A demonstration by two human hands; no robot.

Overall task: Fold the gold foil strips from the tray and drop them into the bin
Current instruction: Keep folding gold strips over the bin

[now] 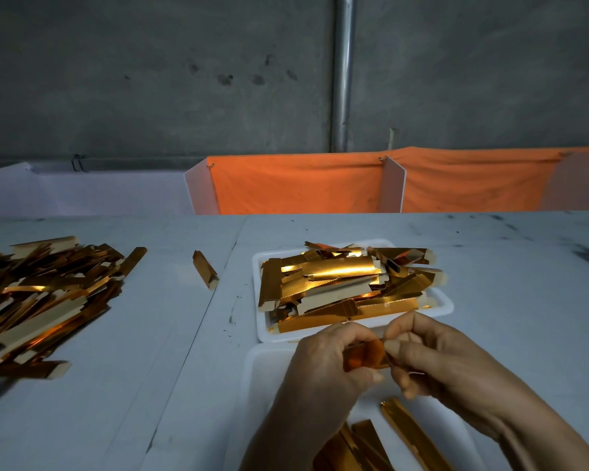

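Nearest us, our white plastic bin (262,375) sits at the counter edge with a few folded gold pieces (412,433) lying in it. Just above it, our left hand (327,362) and right hand (432,362) both pinch one small gold foil strip (366,356), fingers curled on its two ends, so the strip sits between them over the bin. We judge the fold is mid-way.

Risk: foil is slick and springy; a loose pinch could let it pop open or slide off, landing on the grey counter (170,334) instead of the bin. An uneven crease is also likely if the ends aren't lined up.

Beyond the hands, the white rectangular tray (446,305) is heaped with flat gold strips (340,280), some overhanging the rim. A reach could knock those out.

Farther left, a loose pile of gold strips (45,294) lies on the counter, with one stray strip (204,268) between pile and tray.
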